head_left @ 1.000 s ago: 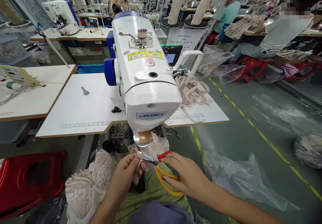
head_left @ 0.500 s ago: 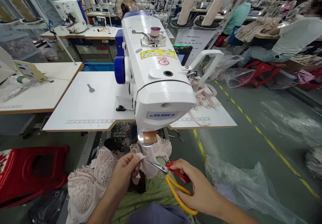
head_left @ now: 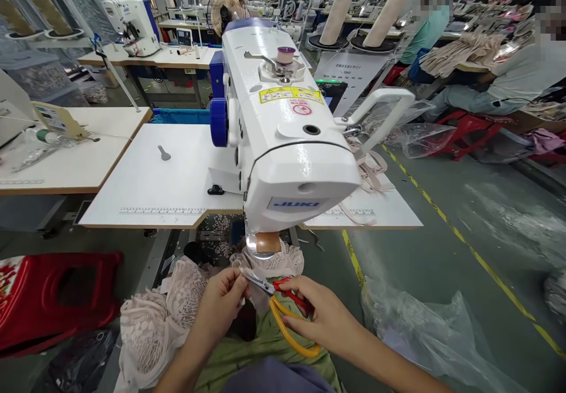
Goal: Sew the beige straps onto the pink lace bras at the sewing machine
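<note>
My left hand (head_left: 223, 299) pinches an edge of a pale pink lace bra (head_left: 283, 260) under the sewing machine head. In my right hand (head_left: 321, 310) is a pair of scissors (head_left: 288, 316) with one red and one yellow handle. The blade tips reach the fabric right at my left fingertips, and whether they are parted there is too small to tell. More lace bra cups (head_left: 148, 328) hang to the left of my left forearm. The white sewing machine (head_left: 287, 122) stands straight ahead, above both hands.
A white worktable (head_left: 145, 175) carries a small grey metal piece (head_left: 164, 153). Pale straps (head_left: 374, 172) lie right of the machine. A red stool (head_left: 57, 299) stands at left, clear plastic bags (head_left: 424, 328) lie on the floor at right. A person in pale clothing (head_left: 522, 69) sits further back.
My right hand has moved left with the scissors, bringing the blades up to the fabric at my left fingertips. The view has shifted slightly; my left hand keeps its pinch.
</note>
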The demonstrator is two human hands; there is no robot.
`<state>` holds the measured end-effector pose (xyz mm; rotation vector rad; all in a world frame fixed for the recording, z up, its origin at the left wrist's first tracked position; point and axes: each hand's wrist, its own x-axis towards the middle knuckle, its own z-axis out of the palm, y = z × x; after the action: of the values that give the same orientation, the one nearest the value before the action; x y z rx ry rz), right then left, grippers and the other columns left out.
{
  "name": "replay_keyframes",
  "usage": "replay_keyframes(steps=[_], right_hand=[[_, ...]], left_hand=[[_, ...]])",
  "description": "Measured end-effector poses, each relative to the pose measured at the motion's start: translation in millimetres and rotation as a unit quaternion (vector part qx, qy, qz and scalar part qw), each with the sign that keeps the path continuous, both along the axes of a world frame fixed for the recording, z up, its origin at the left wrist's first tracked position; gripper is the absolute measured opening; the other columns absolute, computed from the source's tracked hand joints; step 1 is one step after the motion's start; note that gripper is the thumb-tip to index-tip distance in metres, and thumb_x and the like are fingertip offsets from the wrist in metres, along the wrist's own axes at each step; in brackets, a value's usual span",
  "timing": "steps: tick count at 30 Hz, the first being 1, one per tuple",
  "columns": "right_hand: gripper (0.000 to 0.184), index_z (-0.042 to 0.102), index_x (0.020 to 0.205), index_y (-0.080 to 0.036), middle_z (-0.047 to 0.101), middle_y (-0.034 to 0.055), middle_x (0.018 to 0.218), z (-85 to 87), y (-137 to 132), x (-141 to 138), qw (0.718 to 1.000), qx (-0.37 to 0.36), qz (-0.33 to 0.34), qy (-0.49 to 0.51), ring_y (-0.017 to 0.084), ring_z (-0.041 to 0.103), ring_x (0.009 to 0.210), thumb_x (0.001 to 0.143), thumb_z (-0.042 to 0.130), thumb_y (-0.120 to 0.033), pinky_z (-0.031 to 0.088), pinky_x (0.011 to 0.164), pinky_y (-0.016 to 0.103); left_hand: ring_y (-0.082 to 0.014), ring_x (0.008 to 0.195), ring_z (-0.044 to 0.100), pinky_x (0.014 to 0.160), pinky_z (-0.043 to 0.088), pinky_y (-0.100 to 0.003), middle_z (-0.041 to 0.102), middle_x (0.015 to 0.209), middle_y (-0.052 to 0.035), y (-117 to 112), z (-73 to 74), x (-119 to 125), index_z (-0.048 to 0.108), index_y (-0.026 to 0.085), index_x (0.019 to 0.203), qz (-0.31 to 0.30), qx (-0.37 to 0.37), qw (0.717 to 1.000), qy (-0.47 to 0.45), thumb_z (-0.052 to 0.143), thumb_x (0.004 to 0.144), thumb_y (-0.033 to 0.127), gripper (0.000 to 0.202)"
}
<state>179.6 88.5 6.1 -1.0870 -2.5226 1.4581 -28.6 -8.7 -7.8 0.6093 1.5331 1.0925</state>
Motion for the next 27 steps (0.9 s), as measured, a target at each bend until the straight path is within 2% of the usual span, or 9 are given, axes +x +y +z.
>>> replay_keyframes(steps=[6, 11, 15, 17, 19, 21, 22, 25, 27], right_hand=[[0.031, 0.064, 0.115, -0.028, 0.065, 0.0026, 0.090, -4.6, 0.0, 8.0, 1.000, -0.015, -0.006, -0.003, 0.017, 0.058, 0.070, 0.084, 0.062, -0.031, 0.043, 0.059, 0.026], [0.032, 0.064, 0.115, -0.026, 0.068, 0.0033, 0.089, -12.8, 14.8, 43.7, 0.998, 0.034, -0.042, -0.021, 0.017, 0.060, 0.065, 0.084, 0.062, -0.034, 0.046, 0.057, 0.027], [0.032, 0.063, 0.117, -0.025, 0.070, 0.0069, 0.098, -16.2, 75.3, 59.7, 0.982, 0.167, -0.055, -0.073, 0.023, 0.066, 0.077, 0.090, 0.056, -0.041, 0.051, 0.064, 0.032], [0.033, 0.062, 0.119, -0.021, 0.069, 0.0118, 0.108, -13.9, 106.7, 55.1, 0.958, 0.267, -0.069, -0.074, 0.028, 0.066, 0.092, 0.092, 0.053, -0.039, 0.052, 0.074, 0.039], [0.036, 0.061, 0.121, -0.017, 0.064, 0.0171, 0.120, -7.8, 119.5, 43.8, 0.926, 0.366, -0.087, -0.042, 0.034, 0.061, 0.108, 0.092, 0.052, -0.035, 0.050, 0.088, 0.047], [0.036, 0.059, 0.123, -0.017, 0.062, 0.0174, 0.122, -0.2, 106.2, 27.7, 0.906, 0.416, -0.079, 0.022, 0.033, 0.058, 0.113, 0.093, 0.053, -0.036, 0.047, 0.094, 0.048], [0.036, 0.058, 0.122, -0.018, 0.064, 0.0157, 0.117, 2.6, 91.6, 18.7, 0.906, 0.415, -0.046, 0.061, 0.030, 0.060, 0.110, 0.093, 0.055, -0.038, 0.048, 0.093, 0.045], [0.028, 0.059, 0.119, -0.022, 0.067, 0.0097, 0.112, 2.5, 42.2, -5.2, 0.922, 0.334, 0.160, 0.111, 0.023, 0.063, 0.100, 0.095, 0.051, -0.035, 0.052, 0.082, 0.033], [0.024, 0.062, 0.110, -0.023, 0.070, 0.0048, 0.100, -4.9, 26.3, -12.7, 0.934, 0.272, 0.208, 0.105, 0.018, 0.064, 0.088, 0.099, 0.041, -0.027, 0.050, 0.072, 0.027]], left_hand=[[-0.0073, 0.050, 0.037, 0.047, 0.026, -0.020, 0.049, 0.058, 0.0036, -0.4, -0.4, 2.1, 0.054, 0.017, 0.066, 0.014, 0.003, 1.000, -0.005, 0.060, 0.084, 0.057, 0.044], [-0.0058, 0.049, 0.032, 0.047, 0.026, -0.019, 0.043, 0.055, 0.0059, -1.6, -0.9, 5.1, 0.048, 0.018, 0.062, 0.048, 0.023, 0.997, -0.056, 0.058, 0.086, 0.056, 0.046], [-0.0055, 0.051, 0.036, 0.050, 0.030, -0.018, 0.047, 0.058, 0.0053, 0.0, -0.8, 3.8, 0.054, 0.017, 0.068, 0.042, 0.033, 0.994, -0.098, 0.059, 0.088, 0.050, 0.039], [-0.0055, 0.050, 0.037, 0.050, 0.031, -0.018, 0.048, 0.058, 0.0046, 2.2, 0.6, 3.2, 0.056, 0.016, 0.068, 0.022, 0.035, 0.993, -0.109, 0.055, 0.090, 0.049, 0.040], [-0.0061, 0.048, 0.040, 0.049, 0.033, -0.020, 0.053, 0.057, 0.0032, 5.2, 4.2, 3.3, 0.056, 0.016, 0.070, -0.004, 0.037, 0.992, -0.118, 0.052, 0.091, 0.048, 0.038], [-0.0069, 0.044, 0.043, 0.046, 0.032, -0.020, 0.060, 0.059, 0.0011, 9.4, 10.8, 4.8, 0.059, 0.016, 0.078, -0.040, 0.029, 0.990, -0.136, 0.053, 0.090, 0.045, 0.032], [-0.0073, 0.042, 0.045, 0.044, 0.032, -0.020, 0.063, 0.061, -0.0001, 12.1, 15.3, 6.0, 0.059, 0.016, 0.083, -0.065, 0.016, 0.987, -0.146, 0.053, 0.089, 0.044, 0.029], [-0.0086, 0.035, 0.044, 0.040, 0.030, -0.021, 0.065, 0.058, -0.0017, 21.2, 30.4, 9.7, 0.060, 0.017, 0.087, -0.173, -0.048, 0.976, -0.125, 0.049, 0.087, 0.044, 0.029], [-0.0105, 0.034, 0.043, 0.040, 0.031, -0.023, 0.064, 0.055, -0.0019, 23.9, 36.8, 9.9, 0.061, 0.018, 0.081, -0.215, -0.074, 0.971, -0.073, 0.048, 0.087, 0.045, 0.030]])
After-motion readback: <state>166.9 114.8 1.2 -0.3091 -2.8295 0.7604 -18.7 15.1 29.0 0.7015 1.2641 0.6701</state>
